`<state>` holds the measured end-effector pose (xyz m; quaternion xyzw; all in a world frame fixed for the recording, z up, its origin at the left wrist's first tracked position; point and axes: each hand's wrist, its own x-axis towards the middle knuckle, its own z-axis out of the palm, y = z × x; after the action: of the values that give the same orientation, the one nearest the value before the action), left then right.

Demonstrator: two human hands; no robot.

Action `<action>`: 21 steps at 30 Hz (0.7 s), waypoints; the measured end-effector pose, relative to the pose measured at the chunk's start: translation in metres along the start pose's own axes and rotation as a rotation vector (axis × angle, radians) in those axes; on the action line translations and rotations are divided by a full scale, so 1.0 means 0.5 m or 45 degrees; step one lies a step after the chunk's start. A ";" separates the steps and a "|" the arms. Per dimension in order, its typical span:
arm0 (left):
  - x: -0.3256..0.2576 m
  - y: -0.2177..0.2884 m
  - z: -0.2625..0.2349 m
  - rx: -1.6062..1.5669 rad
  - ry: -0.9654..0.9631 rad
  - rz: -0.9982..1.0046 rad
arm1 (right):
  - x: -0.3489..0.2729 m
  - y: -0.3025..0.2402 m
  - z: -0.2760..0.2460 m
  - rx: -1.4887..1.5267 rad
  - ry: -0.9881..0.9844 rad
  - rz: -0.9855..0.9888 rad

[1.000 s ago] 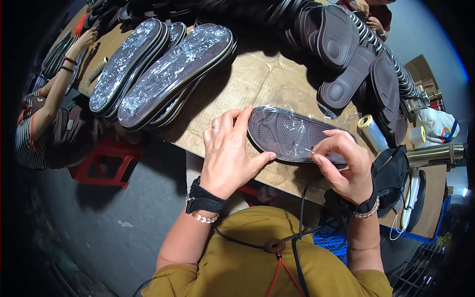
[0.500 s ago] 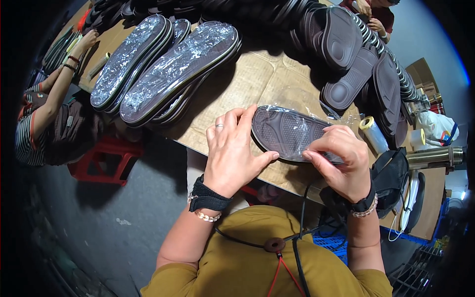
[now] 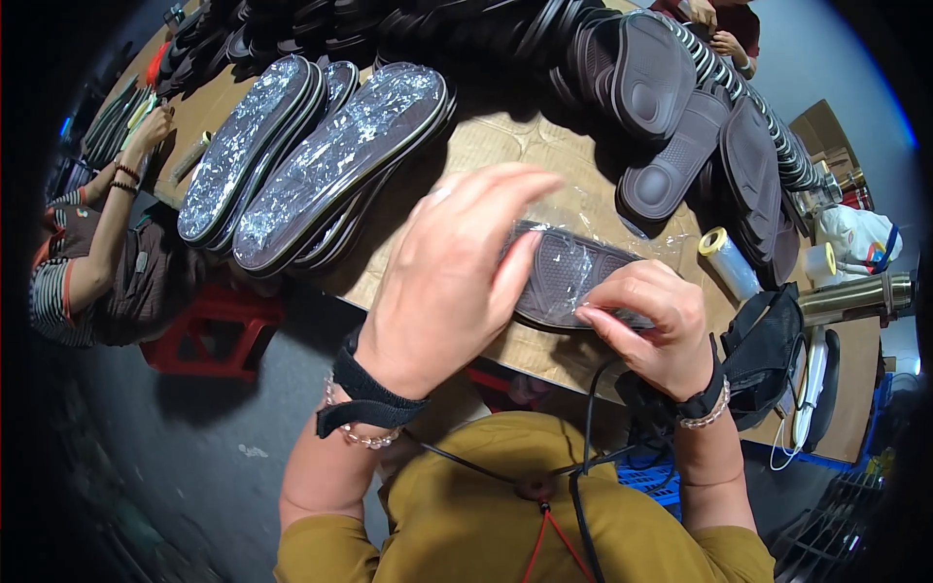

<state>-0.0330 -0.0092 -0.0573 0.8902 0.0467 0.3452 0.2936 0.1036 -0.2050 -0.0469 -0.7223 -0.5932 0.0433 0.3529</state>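
Observation:
A dark brown shoe sole lies on the cardboard-covered table in front of me, with clear plastic film over its top. My left hand is raised over the sole's left end, hiding it. Its fingers stretch out to the right, smeared by motion, with the thumb apart from them beside the sole's edge. My right hand is over the sole's right part, thumb and forefinger pinched together on the plastic film. Loose film also spreads on the cardboard beyond the sole.
Film-wrapped soles are stacked at the left; unwrapped dark soles pile up at the back and right. A film roll, black bag and metal flask stand right. A co-worker's arm and red stool are left.
My left hand has lifted off the sole's left end and swung up and over it, its fingers now reaching right. My right hand keeps its pinch, a little further left in view.

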 end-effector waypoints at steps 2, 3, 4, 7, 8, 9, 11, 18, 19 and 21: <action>0.042 0.016 -0.004 -0.200 -0.202 0.045 | -0.001 0.003 0.000 -0.009 -0.018 -0.070; 0.064 0.023 -0.001 -0.105 -0.307 0.142 | -0.002 0.004 -0.001 -0.009 -0.026 -0.074; 0.085 0.030 0.005 -0.022 -0.395 0.246 | -0.002 0.005 -0.001 -0.009 -0.020 -0.076; 0.138 0.051 0.026 0.228 -0.699 0.209 | -0.003 0.004 -0.001 -0.012 0.001 -0.159; 0.152 0.055 0.030 0.264 -0.750 0.200 | -0.004 0.004 0.000 -0.010 0.009 -0.162; 0.164 0.062 0.036 0.311 -0.796 0.164 | -0.006 0.004 0.000 -0.016 0.015 -0.180; 0.180 0.073 0.039 0.396 -0.874 0.085 | -0.009 0.003 0.000 -0.004 0.033 -0.188; 0.220 0.088 0.014 0.320 -1.295 -0.147 | -0.022 0.007 -0.008 -0.019 0.023 -0.186; 0.224 0.087 0.010 0.206 -1.313 -0.207 | -0.022 0.007 -0.008 -0.023 0.034 -0.182; 0.228 0.083 0.001 0.176 -1.443 -0.182 | -0.021 0.006 -0.005 -0.028 0.047 -0.175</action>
<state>0.0488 -0.0111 0.0324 0.9479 -0.0353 -0.2102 0.2367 0.1042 -0.2157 -0.0504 -0.6843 -0.6353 -0.0010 0.3579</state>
